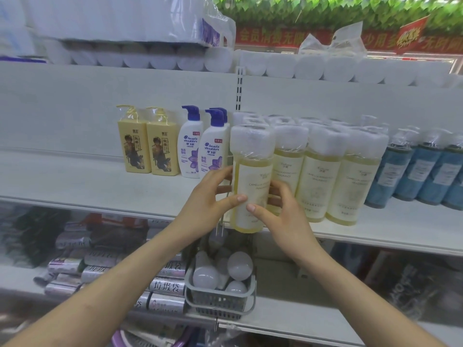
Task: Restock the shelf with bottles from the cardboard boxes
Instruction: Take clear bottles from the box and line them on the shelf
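big white shelf (75,181), row of wrapped pale yellow bottles (318,181) standing on it, one more yellow bottle (250,169) upright at the front edge just left of that row, left hand (210,199) and right hand (285,216) both wrapped round it, thumbs on the label
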